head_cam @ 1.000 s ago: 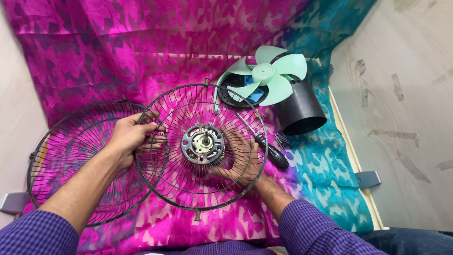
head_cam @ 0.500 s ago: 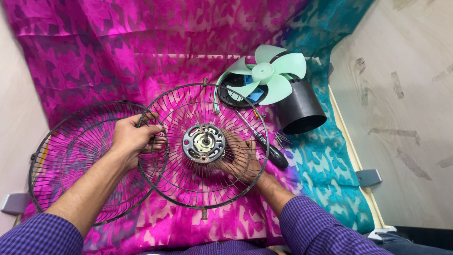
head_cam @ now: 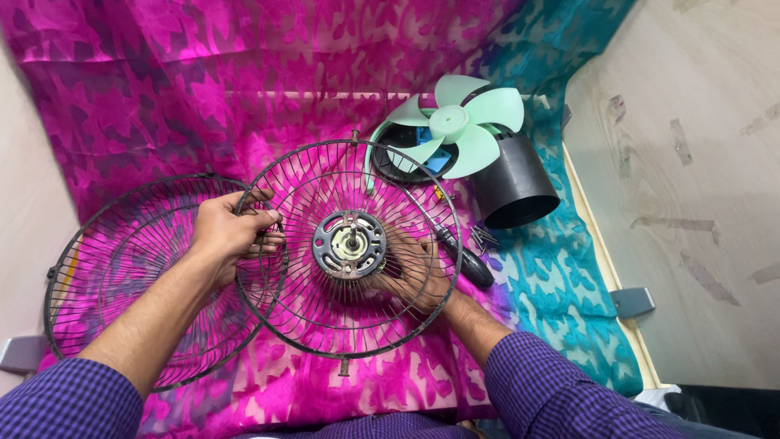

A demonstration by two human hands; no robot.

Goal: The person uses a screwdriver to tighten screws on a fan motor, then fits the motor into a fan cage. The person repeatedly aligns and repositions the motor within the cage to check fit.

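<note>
no packages, labels, signs or screens in view.
</note>
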